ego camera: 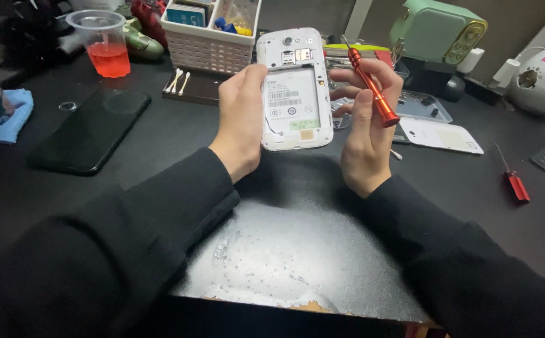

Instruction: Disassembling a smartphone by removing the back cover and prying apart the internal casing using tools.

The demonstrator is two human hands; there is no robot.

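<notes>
My left hand (241, 119) grips a white phone (294, 87) by its left edge and holds it upright above the table. The phone's back cover is off, so the battery with its label and the card slots show. My right hand (366, 131) sits at the phone's right edge and holds a red screwdriver (372, 87). The screwdriver's thin tip points up and to the left, just past the phone's upper right corner. Both sleeves are black.
A black phone (91, 128) lies face up at left. A white back cover (440, 134) lies at right, beyond it a second red screwdriver (515, 181). A cup of red liquid (105, 44), a white basket (208, 37) and cotton swabs (178, 81) stand behind.
</notes>
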